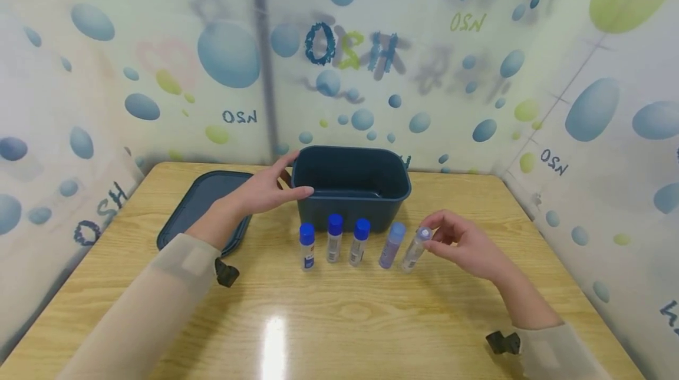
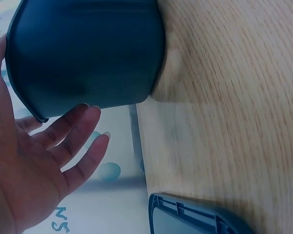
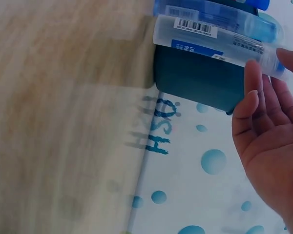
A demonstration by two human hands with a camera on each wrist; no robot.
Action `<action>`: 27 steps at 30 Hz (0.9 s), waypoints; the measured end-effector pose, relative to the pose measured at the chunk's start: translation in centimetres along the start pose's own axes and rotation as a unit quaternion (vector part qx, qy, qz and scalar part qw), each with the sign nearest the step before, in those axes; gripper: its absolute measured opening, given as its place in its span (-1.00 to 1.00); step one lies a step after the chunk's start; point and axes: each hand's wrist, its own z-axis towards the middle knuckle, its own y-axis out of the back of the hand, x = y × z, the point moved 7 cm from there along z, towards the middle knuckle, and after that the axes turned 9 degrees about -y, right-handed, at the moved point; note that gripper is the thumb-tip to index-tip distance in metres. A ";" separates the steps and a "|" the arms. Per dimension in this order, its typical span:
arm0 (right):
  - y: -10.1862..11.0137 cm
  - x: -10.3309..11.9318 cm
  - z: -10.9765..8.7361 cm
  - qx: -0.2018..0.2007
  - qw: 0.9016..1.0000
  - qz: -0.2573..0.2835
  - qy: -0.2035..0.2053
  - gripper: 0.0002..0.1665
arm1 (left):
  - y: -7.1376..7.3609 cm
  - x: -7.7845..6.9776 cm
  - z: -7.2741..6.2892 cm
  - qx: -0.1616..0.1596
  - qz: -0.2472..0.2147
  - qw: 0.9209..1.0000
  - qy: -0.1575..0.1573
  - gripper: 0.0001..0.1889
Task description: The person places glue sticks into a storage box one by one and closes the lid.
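Observation:
A dark blue-green plastic bin [image 1: 350, 214] stands open-topped at the table's back. My left hand [image 1: 267, 188] clasps its left end, thumb along the front rim and index finger at the back corner; the other fingers spread loosely beside its wall [image 2: 88, 53]. My right hand [image 1: 461, 244] pinches the capped top of a clear glue bottle [image 3: 205, 41], which leans at the right end of a row. Left of it are a purplish-blue bottle [image 1: 390, 247], two clear blue-capped bottles [image 1: 357, 250] [image 1: 333, 247] and a white-and-blue, blue-capped one [image 1: 307, 253].
A dark lid [image 1: 198, 203] lies flat on the wooden table [image 1: 350, 321] at the left, partly under my left forearm. Patterned curtains [image 1: 339, 103] with blue and green spots close off the back and both sides.

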 end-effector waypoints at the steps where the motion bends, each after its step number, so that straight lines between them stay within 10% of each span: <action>1: 0.4 0.1 -0.1 -0.012 1.000 0.001 0.007 -0.71 | -0.1 0.0 0.0 0.000 -0.002 1.000 -0.001 0.18; 12: 5.9 3.8 -0.5 -0.136 0.983 0.064 0.100 -0.71 | 0.0 -0.1 0.1 -0.006 -0.002 1.000 -0.006 0.18; 27: 8.7 9.8 4.3 -0.172 0.980 0.061 0.078 -0.73 | -0.3 0.0 0.1 -0.003 -0.016 1.000 -0.011 0.16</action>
